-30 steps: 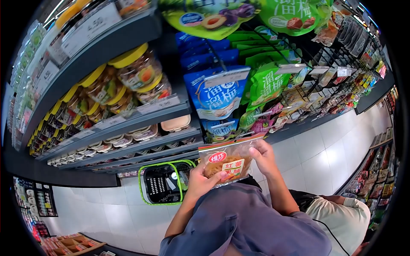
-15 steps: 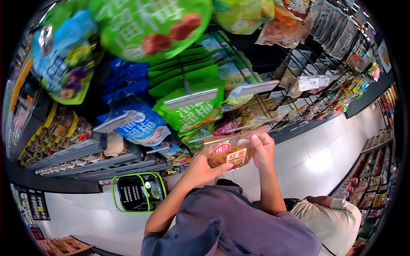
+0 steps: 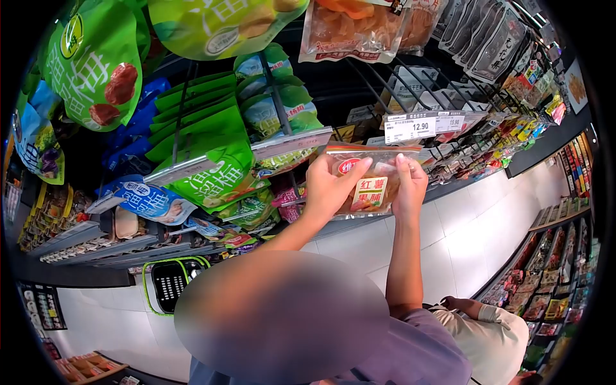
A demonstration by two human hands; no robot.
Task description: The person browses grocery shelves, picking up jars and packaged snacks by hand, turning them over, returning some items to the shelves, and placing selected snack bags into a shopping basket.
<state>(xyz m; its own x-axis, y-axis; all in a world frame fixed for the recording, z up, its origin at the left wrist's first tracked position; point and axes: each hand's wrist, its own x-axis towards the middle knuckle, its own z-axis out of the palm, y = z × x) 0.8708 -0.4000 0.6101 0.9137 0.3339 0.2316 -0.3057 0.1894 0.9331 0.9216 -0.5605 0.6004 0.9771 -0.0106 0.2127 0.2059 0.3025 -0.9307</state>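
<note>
Between my two hands is a clear plastic snack bag [image 3: 371, 194] of brown dried sweet potato, held upright with its printed front toward me. It has a red oval logo, a pale label and a reddish strip along the top. My left hand [image 3: 328, 190] grips its left side, the thumb lying across the front over part of the logo. My right hand [image 3: 410, 186] pinches its right side, with the thumb near the top corner. Just above the bag is a white price tag [image 3: 410, 127] reading 12.90, at the end of a rack hook.
Green snack bags [image 3: 212, 173] and blue bags [image 3: 151, 200] hang on hooks at left. Orange dried-fruit bags [image 3: 356, 32] hang above. A black shopping basket [image 3: 168, 285] with a green rim stands on the floor. Another person's light trousers [image 3: 487, 333] are at lower right. A blur covers the lower middle.
Both hands have lifted the bag up and forward, nearer the rack hooks. My left thumb has shifted higher on the bag's front. The view has swung right, so the racks appear farther left.
</note>
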